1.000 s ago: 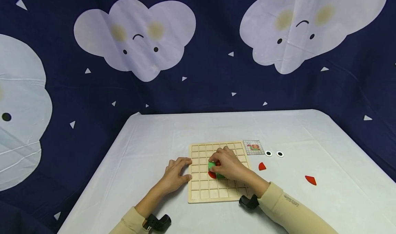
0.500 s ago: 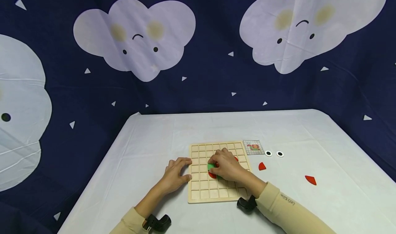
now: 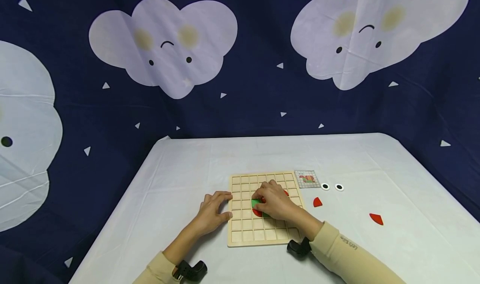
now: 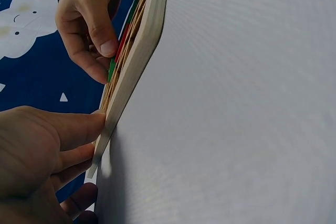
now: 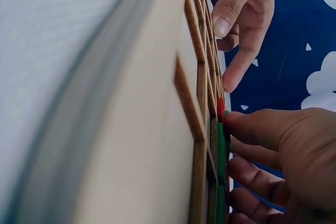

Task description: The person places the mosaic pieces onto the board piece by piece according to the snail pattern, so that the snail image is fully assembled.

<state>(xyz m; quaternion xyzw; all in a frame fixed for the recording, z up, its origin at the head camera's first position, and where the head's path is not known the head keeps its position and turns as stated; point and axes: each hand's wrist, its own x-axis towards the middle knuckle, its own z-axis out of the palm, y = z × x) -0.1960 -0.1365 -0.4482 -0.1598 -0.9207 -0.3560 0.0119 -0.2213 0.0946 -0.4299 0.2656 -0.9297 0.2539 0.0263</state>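
Observation:
A pale wooden grid board (image 3: 241, 224) lies on the white table. My right hand (image 3: 275, 201) is over its middle, thumb and forefinger pinching a green piece (image 3: 256, 203) at one of the squares. Just below this piece sits a rounded red piece (image 3: 257, 212), and part of another red piece shows beyond the knuckles. More green pieces (image 5: 220, 153) lie under the fingers in the right wrist view; the palm hides much of them from above. My left hand (image 3: 211, 214) rests with thumb and fingertips against the board's left edge, fingers loosely extended.
At the board's top right lies a small picture card (image 3: 307, 179) with a gridded design. Beside it are two round eye pieces, a left one (image 3: 325, 186) and a right one (image 3: 339, 187). Two red wedges lie farther right, a near one (image 3: 317, 202) and a far one (image 3: 376, 219).
My right hand has shifted slightly left, keeping the green piece between thumb and forefinger; a red piece behind the hand now shows. My left hand stays at the board's edge.

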